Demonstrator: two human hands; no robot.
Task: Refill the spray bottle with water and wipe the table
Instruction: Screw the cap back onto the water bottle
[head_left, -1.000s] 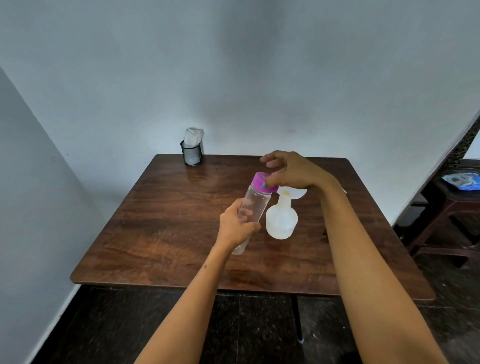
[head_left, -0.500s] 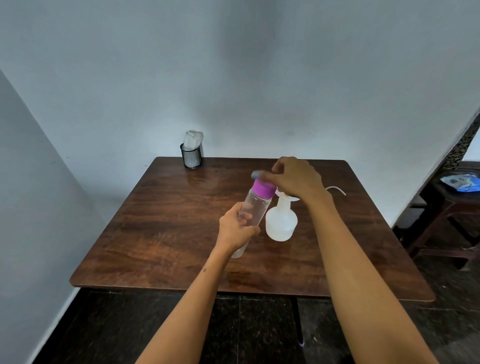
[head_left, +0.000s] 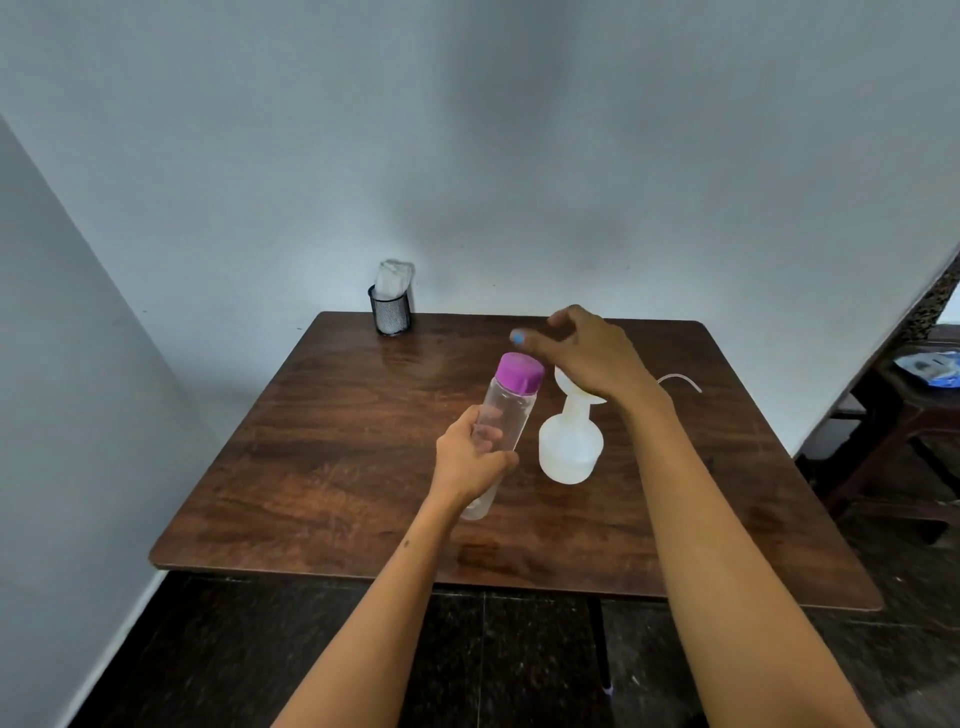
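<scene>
My left hand (head_left: 470, 460) is clenched around the lower body of the clear plastic bottle with the purple screw cap (head_left: 506, 415), holding it tilted, cap toward one o'clock, above the dark wooden table (head_left: 322, 467). My right hand (head_left: 582, 353) hovers just past the cap at about one o'clock from it, fingers (head_left: 524, 340) spread and released, holding nothing. The translucent white spray bottle (head_left: 570, 447) stands on the table just to the three o'clock side of the clear bottle, its neck open.

The risks I see: the cap looks to be on, so a loose grip while twisting could let the bottle slip; and the right forearm hangs right over the spray bottle, so a careless sweep could knock it over.

The spray head is mostly hidden behind my right hand; only a thin tube (head_left: 680, 380) shows beyond the wrist. Whether the clear bottle holds water I cannot tell. A black mesh cup with white cloth (head_left: 392, 309) sits at the far eleven o'clock corner.
</scene>
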